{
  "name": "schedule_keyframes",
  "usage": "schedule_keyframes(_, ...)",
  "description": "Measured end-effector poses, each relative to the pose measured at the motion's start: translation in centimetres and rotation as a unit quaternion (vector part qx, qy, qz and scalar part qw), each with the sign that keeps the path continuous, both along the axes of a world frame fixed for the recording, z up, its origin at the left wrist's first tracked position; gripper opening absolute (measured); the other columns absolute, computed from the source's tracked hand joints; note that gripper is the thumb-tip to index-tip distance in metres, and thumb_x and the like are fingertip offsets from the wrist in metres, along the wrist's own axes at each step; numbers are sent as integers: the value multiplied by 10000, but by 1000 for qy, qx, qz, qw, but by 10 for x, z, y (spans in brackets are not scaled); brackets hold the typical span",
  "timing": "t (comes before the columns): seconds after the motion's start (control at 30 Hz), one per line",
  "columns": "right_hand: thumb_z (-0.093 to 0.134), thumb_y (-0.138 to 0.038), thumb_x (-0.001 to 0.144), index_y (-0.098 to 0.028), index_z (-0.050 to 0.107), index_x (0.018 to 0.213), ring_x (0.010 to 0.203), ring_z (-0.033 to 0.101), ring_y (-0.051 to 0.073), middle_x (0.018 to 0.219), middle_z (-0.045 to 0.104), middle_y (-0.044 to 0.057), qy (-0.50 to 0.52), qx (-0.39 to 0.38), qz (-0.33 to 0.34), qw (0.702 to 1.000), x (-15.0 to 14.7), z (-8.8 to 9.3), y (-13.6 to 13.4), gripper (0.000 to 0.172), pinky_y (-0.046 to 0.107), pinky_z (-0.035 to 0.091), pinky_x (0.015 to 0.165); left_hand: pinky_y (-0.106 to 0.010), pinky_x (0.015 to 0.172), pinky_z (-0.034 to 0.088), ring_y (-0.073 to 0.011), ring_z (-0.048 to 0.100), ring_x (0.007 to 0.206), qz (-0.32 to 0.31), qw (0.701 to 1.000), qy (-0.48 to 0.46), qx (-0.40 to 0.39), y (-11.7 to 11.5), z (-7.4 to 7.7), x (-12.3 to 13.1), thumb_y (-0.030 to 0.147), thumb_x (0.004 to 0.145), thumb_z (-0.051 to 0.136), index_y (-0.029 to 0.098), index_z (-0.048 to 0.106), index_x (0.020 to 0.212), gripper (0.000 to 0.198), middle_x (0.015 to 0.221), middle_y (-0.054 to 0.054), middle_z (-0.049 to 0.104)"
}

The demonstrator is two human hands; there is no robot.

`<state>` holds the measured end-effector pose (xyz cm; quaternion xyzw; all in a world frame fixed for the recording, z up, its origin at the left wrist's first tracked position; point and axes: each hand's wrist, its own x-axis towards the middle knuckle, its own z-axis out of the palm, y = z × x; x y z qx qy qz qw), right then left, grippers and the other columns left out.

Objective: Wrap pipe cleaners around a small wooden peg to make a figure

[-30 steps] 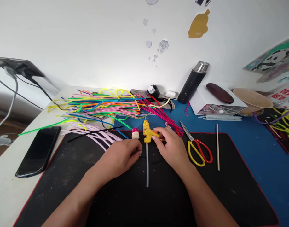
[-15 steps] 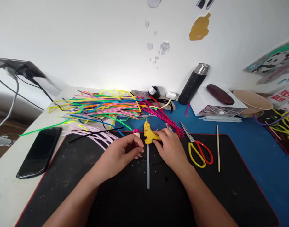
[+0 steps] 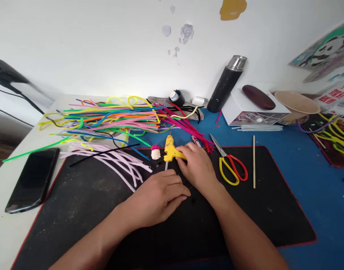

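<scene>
My right hand (image 3: 196,164) is wrapped round the handle of a yellow hot glue gun (image 3: 172,151), whose nozzle points away from me over the black mat. A whitish glue stick (image 3: 166,165) comes out of its back end, and most of it is hidden behind my left hand. My left hand (image 3: 163,195) is low over the mat with its fingers closed and fingertips pressed together; what they hold, if anything, I cannot make out. Just left of the glue gun stands a small pink-and-cream wound roll (image 3: 155,152), apart from both hands.
Scissors (image 3: 229,165) and a wooden stick (image 3: 254,162) lie right on the mat (image 3: 84,225). Colourful pipe cleaners (image 3: 118,118) are heaped at the back left, pale ones (image 3: 112,159) nearer. A phone (image 3: 33,180) lies far left; a black thermos (image 3: 226,84) stands behind.
My left hand has moved from beside the small roll towards me and right, now covering the glue stick. The right hand still grips the glue gun. The view has tilted down.
</scene>
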<state>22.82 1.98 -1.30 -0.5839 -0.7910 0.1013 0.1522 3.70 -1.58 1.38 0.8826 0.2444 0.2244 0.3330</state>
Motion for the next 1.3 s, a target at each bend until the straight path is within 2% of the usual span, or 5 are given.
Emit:
schedule_keyframes(0.23, 642, -205, 989, -214, 726, 1196, 1007, 661, 275, 1117, 701, 98, 39, 1, -16, 999, -1, 0, 0, 223, 391, 484, 898, -336, 683, 510, -197, 644, 746, -71, 994, 32, 80, -16, 2, 13, 204, 1063, 504, 172, 723, 1106, 225, 844, -43, 727)
schedule_keyframes(0.37, 660, -196, 982, -215, 719, 1190, 1010, 661, 269, 1117, 695, 90, 32, -11, -3, 999, 1, 0, 1, 217, 387, 482, 886, -309, 802, 542, -189, 688, 918, 12, 999, -32, 24, -8, 12, 1, 165, 1048, 556, 183, 704, 1196, 209, 1027, -77, 753)
schedule_keyframes(0.5, 672, -202, 985, -210, 714, 1188, 1002, 661, 265, 1111, 690, 83, 20, -11, -1, 1000, 2, 2, -1, 208, 387, 476, 874, -288, 789, 527, -166, 670, 872, 36, 998, -58, 5, 0, 15, -4, 167, 1038, 595, 180, 711, 1121, 143, 949, -54, 742)
schedule_keyframes(0.8, 686, -190, 985, -213, 695, 1200, 996, 667, 263, 1120, 691, 86, -4, -24, 6, 1000, 1, 2, -2, 217, 383, 493, 861, -395, 854, 504, -253, 643, 967, -35, 973, 120, 196, -15, -23, 34, 153, 1002, 609, 162, 727, 1129, 174, 1024, -87, 745)
schedule_keyframes(1.3, 765, -188, 948, -210, 673, 1183, 1039, 665, 275, 1113, 682, 85, -7, -19, 7, 1000, 0, 1, -3, 253, 381, 514, 869, -387, 833, 491, -248, 648, 939, -47, 967, 131, 215, -19, -36, 36, 175, 992, 650, 155, 710, 1025, 71, 969, -65, 755)
